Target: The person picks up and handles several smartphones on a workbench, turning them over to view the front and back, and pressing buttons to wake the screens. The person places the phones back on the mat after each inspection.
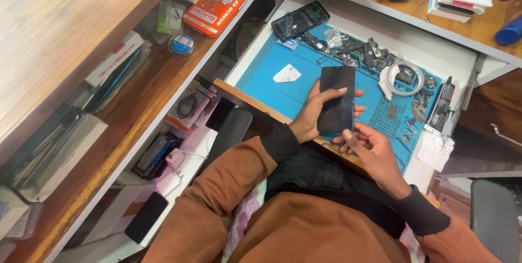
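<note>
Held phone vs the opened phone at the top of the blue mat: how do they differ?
The held phone is in the left hand, lifted off the blue mat, with the right hand at its lower end; the opened phone lies flat on the mat's far edge, untouched. The held phone shows a plain dark face; the opened phone shows exposed inner parts. The held phone stands near upright in view, the opened phone slants. Both are dark slabs of similar size.

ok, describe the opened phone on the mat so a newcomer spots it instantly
Start at the blue mat in the open drawer. At its far left corner lies the opened phone, a dark slab set at a slant with its insides facing up. Unlike the phone in the left hand, whose face is smooth and black, this one shows exposed parts and lies untouched.
</note>
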